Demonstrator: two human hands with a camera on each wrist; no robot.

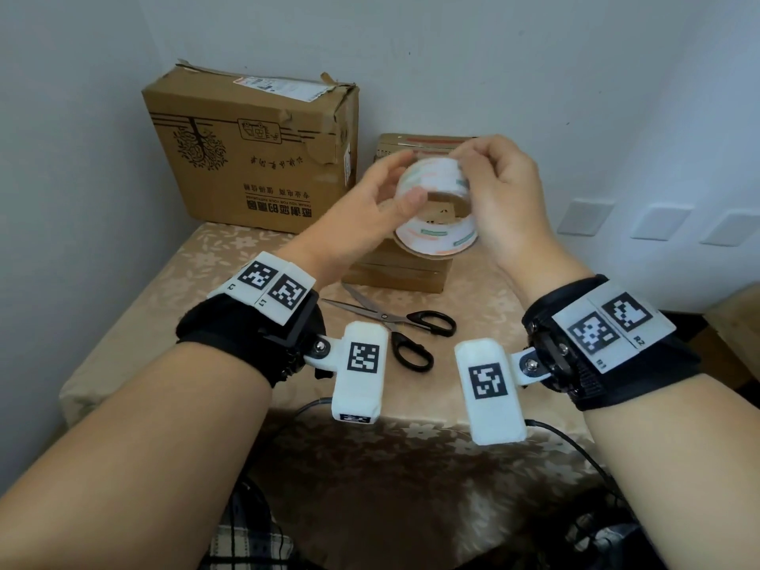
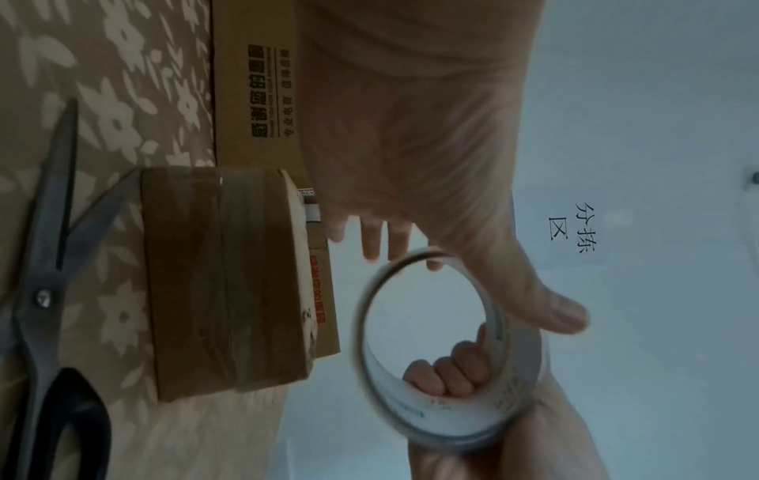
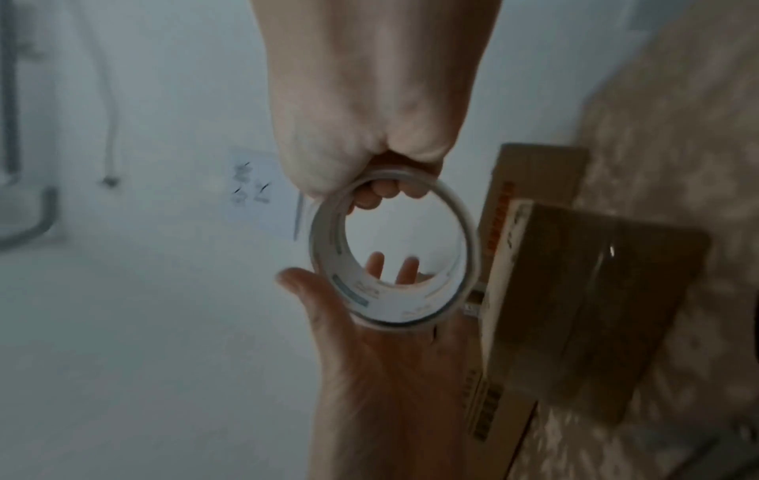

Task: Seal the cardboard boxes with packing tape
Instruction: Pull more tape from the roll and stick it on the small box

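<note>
Above the small boxes, both hands hold a white roll of packing tape (image 1: 436,236) with coloured print. My left hand (image 1: 395,187) pinches its left side, thumb on the front and fingers behind. My right hand (image 1: 473,166) grips the right side, fingers curled through the core. The left wrist view shows the tape roll (image 2: 452,419) with my left hand (image 2: 476,282) on its rim. In the right wrist view my right hand (image 3: 382,185) hooks the tape roll (image 3: 390,311). Directly below sits a small taped box (image 1: 399,273). A large cardboard box (image 1: 246,158) stands at the back left.
Black-handled scissors (image 1: 403,322) lie open on the flowered tablecloth (image 1: 205,273), just in front of the small box. Another small box (image 1: 411,144) shows behind the hands. Walls close in at the back and left. Cables hang over the table's front edge.
</note>
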